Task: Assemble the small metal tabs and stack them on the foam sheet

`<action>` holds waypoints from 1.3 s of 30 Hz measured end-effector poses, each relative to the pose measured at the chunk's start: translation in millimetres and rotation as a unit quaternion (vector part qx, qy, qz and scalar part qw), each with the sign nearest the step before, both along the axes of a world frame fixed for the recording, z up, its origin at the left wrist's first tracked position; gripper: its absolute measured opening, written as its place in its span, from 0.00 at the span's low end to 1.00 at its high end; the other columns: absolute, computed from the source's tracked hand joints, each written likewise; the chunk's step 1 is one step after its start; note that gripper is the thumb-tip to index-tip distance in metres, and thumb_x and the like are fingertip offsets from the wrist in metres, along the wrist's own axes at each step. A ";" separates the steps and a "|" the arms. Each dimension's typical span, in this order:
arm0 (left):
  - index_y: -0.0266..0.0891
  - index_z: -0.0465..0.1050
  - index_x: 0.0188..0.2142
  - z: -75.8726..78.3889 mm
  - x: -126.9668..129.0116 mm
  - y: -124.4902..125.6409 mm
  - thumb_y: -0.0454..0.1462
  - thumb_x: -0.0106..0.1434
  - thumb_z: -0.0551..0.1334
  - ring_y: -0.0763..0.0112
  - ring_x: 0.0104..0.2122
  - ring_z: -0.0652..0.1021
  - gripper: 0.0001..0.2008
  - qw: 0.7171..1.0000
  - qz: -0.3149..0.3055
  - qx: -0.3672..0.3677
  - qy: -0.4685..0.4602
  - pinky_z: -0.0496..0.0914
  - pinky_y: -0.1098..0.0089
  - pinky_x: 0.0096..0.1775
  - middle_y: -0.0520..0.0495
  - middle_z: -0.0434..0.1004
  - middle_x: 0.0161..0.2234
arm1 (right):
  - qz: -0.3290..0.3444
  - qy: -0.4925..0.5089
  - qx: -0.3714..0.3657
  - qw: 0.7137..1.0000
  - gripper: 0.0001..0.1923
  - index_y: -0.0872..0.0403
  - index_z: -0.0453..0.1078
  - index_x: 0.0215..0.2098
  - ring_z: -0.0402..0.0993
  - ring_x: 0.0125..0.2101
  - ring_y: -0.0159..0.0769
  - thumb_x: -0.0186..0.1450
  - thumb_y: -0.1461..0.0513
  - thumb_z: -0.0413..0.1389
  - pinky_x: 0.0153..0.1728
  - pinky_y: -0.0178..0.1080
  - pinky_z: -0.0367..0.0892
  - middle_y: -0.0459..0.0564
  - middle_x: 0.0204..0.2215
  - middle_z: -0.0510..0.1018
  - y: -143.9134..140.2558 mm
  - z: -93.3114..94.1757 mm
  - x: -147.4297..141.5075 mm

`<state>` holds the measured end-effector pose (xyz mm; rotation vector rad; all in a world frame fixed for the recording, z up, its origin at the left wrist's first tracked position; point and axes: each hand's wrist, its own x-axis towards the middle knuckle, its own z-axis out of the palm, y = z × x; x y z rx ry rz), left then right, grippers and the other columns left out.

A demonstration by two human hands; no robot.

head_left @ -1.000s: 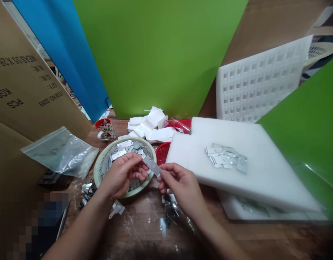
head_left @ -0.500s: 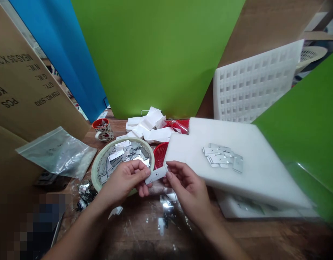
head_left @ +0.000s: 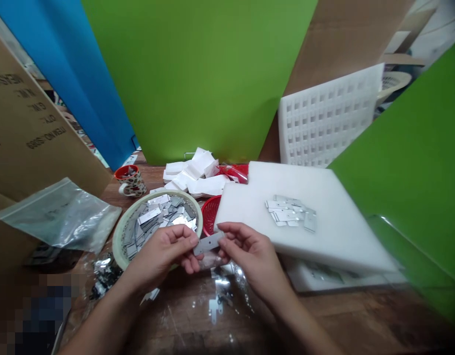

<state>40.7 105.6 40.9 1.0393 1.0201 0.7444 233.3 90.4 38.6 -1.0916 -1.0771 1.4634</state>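
Now both hands (head_left: 208, 249) pinching metal strip (head_left: 208, 243), levelled flatter than before, nearer bowl (head_left: 118, 235).

A pixelated patch (head_left: 27, 310) blots out the bench's near left corner, the cardboard box's (head_left: 31, 128) printing is cut by the left edge, and the bowl's (head_left: 120, 236) near rim is hidden behind the left hand (head_left: 160, 254).
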 end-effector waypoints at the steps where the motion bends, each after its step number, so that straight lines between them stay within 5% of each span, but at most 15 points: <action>1: 0.36 0.71 0.28 -0.5 -1.4 -0.2 0.44 0.60 0.64 0.73 0.21 0.76 0.13 1.000 -0.006 0.008 0.014 0.69 0.76 0.24 0.44 0.79 0.23 | 0.009 -0.021 0.011 1.000 0.12 0.54 0.74 0.41 0.72 0.24 0.29 0.58 0.60 0.61 0.27 0.34 0.71 0.45 0.27 0.77 -0.7 1.4 5.0; 4: 0.37 0.73 0.28 -2.4 -9.3 1.5 0.46 0.60 0.63 0.71 0.24 0.76 0.14 0.996 -0.005 0.049 0.078 0.70 0.74 0.27 0.44 0.79 0.27 | -0.068 -0.172 0.115 0.976 0.08 0.52 0.75 0.39 0.76 0.32 0.34 0.62 0.62 0.58 0.34 0.40 0.73 0.48 0.32 0.80 2.0 7.5 33.4; 7: 0.38 0.75 0.29 -3.1 -18.9 5.4 0.48 0.58 0.64 0.70 0.25 0.75 0.15 0.985 0.024 0.088 0.147 0.69 0.73 0.28 0.46 0.78 0.25 | -0.234 -0.367 0.266 0.860 0.07 0.52 0.75 0.38 0.76 0.39 0.38 0.63 0.64 0.55 0.44 0.45 0.71 0.49 0.37 0.80 13.1 11.1 78.3; 9: 0.38 0.75 0.30 -2.2 -24.2 7.6 0.49 0.57 0.64 0.68 0.26 0.74 0.16 0.977 0.047 0.104 0.178 0.69 0.73 0.29 0.47 0.77 0.25 | -0.288 -0.449 0.320 0.782 0.08 0.53 0.75 0.38 0.76 0.40 0.39 0.63 0.65 0.55 0.46 0.46 0.70 0.51 0.38 0.80 23.3 9.1 109.1; 12: 0.39 0.76 0.31 0.1 -31.4 10.3 0.50 0.56 0.64 0.64 0.29 0.75 0.16 0.953 0.082 0.144 0.254 0.68 0.70 0.31 0.46 0.78 0.27 | -0.300 -0.542 0.342 0.707 0.09 0.55 0.75 0.37 0.77 0.40 0.41 0.63 0.64 0.53 0.45 0.46 0.70 0.54 0.39 0.80 36.0 1.0 142.4; 16: 0.41 0.78 0.32 -1.4 -40.8 16.6 0.44 0.58 0.63 0.60 0.35 0.76 0.10 0.885 0.079 0.265 0.375 0.67 0.67 0.37 0.45 0.79 0.33 | -0.275 -0.623 0.317 0.660 0.10 0.54 0.76 0.36 0.76 0.40 0.48 0.61 0.63 0.52 0.42 0.50 0.69 0.55 0.38 0.80 38.0 -7.4 152.0; 20: 0.40 0.78 0.32 -12.0 -40.1 26.0 0.39 0.59 0.60 0.58 0.37 0.74 0.08 0.845 0.006 0.310 0.435 0.66 0.63 0.41 0.44 0.76 0.35 | -0.281 -0.608 0.321 0.670 0.12 0.53 0.75 0.37 0.72 0.44 0.50 0.62 0.63 0.50 0.45 0.52 0.67 0.54 0.40 0.79 27.6 -3.9 135.8; 25: 0.40 0.79 0.36 -29.0 -22.1 38.1 0.38 0.57 0.61 0.53 0.42 0.71 0.09 0.841 -0.049 0.306 0.443 0.63 0.59 0.45 0.42 0.72 0.35 | -0.266 -0.551 0.359 0.704 0.10 0.52 0.75 0.37 0.72 0.46 0.47 0.64 0.61 0.52 0.48 0.52 0.67 0.53 0.40 0.78 18.7 2.3 108.9; 36: 0.41 0.78 0.29 -23.5 -28.6 42.4 0.37 0.57 0.63 0.63 0.34 0.75 0.05 0.894 -0.052 0.281 0.345 0.66 0.67 0.38 0.47 0.78 0.31 | -0.190 -0.466 0.372 0.780 0.06 0.51 0.74 0.38 0.71 0.47 0.45 0.64 0.62 0.55 0.49 0.53 0.67 0.52 0.40 0.78 6.9 1.7 75.9; 39: 0.40 0.77 0.29 -17.4 -33.6 39.5 0.38 0.58 0.63 0.66 0.31 0.75 0.05 0.923 0.015 0.245 0.295 0.66 0.70 0.35 0.48 0.78 0.29 | -0.147 -0.420 0.365 0.818 0.07 0.51 0.74 0.39 0.70 0.48 0.44 0.64 0.65 0.55 0.50 0.52 0.67 0.52 0.40 0.78 0.0 1.7 57.2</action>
